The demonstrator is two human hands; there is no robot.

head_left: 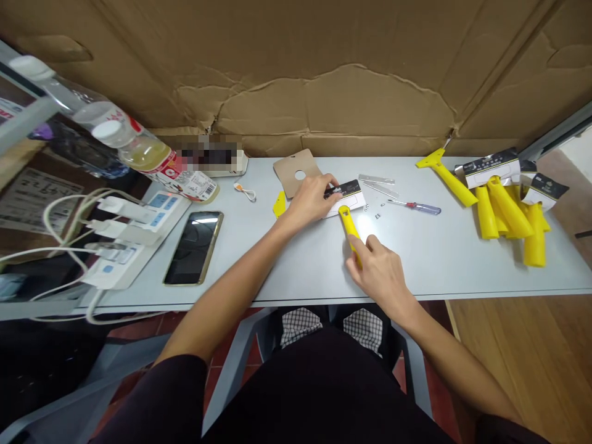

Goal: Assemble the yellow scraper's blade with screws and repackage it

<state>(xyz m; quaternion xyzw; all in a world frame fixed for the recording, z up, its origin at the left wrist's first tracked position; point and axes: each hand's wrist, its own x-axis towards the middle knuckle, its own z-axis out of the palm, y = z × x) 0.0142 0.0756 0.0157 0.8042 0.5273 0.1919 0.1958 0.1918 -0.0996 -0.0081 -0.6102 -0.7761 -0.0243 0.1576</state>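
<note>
My right hand is closed round the lower part of a yellow plastic handle, whose holed end points away from me. That end touches or overlaps a black-and-white printed card on the table. My left hand is closed on the card's left side, and its fingers hide part of it. Behind the left hand lies a brown cardboard piece with a round hole. A small yellow plastic piece is beside the left wrist. Clear strips, tiny metal bits and a screwdriver lie to the right.
At right are a yellow scraper and several yellow handles with printed cards. On the left stand a phone lying flat, a power strip with cables, and bottles. A cardboard wall closes off the back.
</note>
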